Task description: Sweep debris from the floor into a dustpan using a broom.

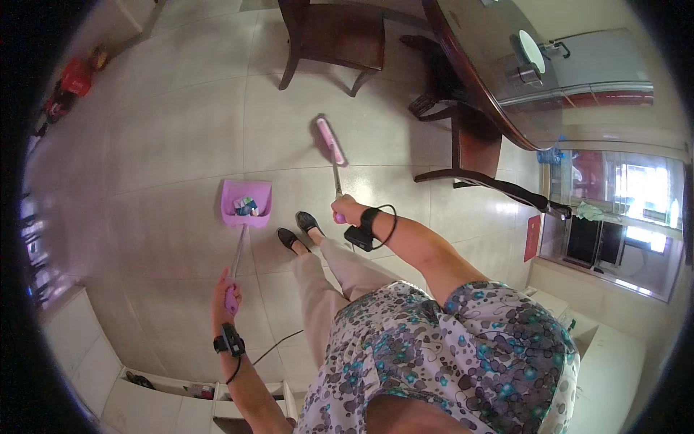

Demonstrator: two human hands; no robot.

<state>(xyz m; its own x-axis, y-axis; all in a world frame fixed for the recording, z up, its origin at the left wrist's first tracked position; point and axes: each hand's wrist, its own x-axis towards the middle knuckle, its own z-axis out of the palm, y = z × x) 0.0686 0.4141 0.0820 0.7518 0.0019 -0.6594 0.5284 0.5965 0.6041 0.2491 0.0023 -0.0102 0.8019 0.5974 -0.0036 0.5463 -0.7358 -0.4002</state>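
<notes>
In my left hand [226, 293] is the pink grip of a long-handled dustpan [248, 189]. The pink-purple pan rests on the tiled floor to the left of my feet. A crumpled wrapper [245, 206] in blue, white and green lies inside it. My right hand [347, 209] is closed round the handle of a broom [336, 179]. Its pink head [329, 140] touches or hovers just over the tiles ahead of my feet, up and right of the dustpan; the bristles are mostly hidden under it.
A dark wooden chair [341, 32] stands ahead, and another chair [477, 146] is by the dark table [471, 70] on the right. Red items [76, 76] lie along the far left wall. White cabinets [146, 404] line the side behind my left arm. A cable [276, 344] trails near my legs.
</notes>
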